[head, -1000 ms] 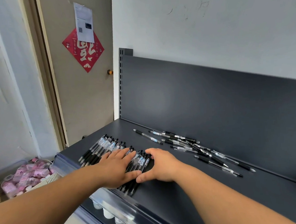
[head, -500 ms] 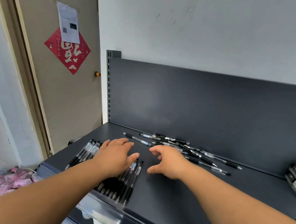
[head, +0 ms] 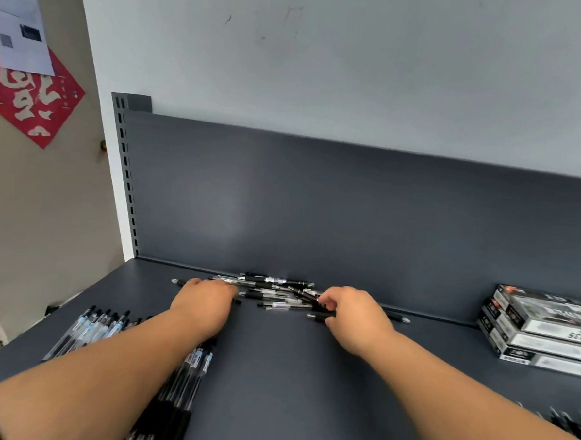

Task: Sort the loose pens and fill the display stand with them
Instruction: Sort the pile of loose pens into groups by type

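Several loose black pens (head: 274, 295) lie in a pile at the back of the dark shelf (head: 273, 371). My left hand (head: 204, 304) lies over the pile's left end, its fingertips bent down out of sight onto the pens. My right hand (head: 354, 320) is at the pile's right end, with fingers and thumb curled round a few pens. A sorted row of pens (head: 97, 327) lies side by side at the front left and runs on under my left forearm.
Three stacked pen boxes (head: 540, 332) stand at the right against the shelf's back panel (head: 350, 216). More pens (head: 572, 424) show at the lower right edge. A door with a red paper decoration (head: 27, 101) is on the left.
Both hands left the sorted row at the front and reached back to the loose pile. My view swung right, bringing the stacked boxes into sight.
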The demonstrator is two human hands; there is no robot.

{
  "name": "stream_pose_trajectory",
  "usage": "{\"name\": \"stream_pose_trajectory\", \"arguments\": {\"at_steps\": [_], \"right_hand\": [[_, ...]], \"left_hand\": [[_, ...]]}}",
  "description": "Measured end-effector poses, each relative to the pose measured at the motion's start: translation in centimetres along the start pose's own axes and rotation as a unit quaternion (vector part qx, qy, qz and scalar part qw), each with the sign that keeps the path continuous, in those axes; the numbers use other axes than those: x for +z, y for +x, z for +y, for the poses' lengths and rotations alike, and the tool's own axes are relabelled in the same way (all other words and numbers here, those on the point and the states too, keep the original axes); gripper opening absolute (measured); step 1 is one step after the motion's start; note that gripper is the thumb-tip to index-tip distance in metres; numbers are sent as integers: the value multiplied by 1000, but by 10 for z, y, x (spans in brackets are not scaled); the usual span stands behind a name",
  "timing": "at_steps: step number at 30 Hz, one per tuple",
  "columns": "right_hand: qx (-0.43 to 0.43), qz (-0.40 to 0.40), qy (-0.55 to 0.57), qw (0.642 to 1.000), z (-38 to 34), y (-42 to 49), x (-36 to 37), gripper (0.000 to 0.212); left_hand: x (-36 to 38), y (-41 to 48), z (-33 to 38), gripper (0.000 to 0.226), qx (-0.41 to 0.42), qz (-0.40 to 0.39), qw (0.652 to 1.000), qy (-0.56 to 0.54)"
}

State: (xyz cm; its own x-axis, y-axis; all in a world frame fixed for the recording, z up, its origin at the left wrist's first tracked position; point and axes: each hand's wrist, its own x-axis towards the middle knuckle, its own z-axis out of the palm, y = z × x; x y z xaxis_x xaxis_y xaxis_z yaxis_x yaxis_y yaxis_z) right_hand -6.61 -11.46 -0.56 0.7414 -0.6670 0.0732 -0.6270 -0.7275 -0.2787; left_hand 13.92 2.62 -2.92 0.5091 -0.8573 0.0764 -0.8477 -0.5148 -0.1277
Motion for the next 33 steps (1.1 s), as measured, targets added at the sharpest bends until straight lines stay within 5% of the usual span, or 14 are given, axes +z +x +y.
{"name": "stream_pose_trajectory", "arguments": {"at_steps": [10, 16, 20, 23, 28, 33], "right_hand": [[16, -23, -46, 999, 12, 2, 9, 32], [-18, -48, -29, 998, 8, 3, 14, 32], [-19, 26, 108, 994, -5, 6, 5, 26], [39, 107, 331, 937, -14, 10, -8, 13], [111, 143, 600, 779, -20, 3, -17, 8], [119, 98, 724, 672, -27, -3, -13, 12]], "left_hand": [[6, 8, 9, 23, 77, 27, 996, -47], [7, 2, 14, 29, 132, -17, 986, -103], [7, 1, 13, 37, 115, -33, 986, -114], [-1, -1, 18, 31, 112, 42, 979, -165], [-31, -8, 30, 19, 87, 221, 912, -334], [-51, -10, 39, 16, -37, 250, 777, -576]]}}
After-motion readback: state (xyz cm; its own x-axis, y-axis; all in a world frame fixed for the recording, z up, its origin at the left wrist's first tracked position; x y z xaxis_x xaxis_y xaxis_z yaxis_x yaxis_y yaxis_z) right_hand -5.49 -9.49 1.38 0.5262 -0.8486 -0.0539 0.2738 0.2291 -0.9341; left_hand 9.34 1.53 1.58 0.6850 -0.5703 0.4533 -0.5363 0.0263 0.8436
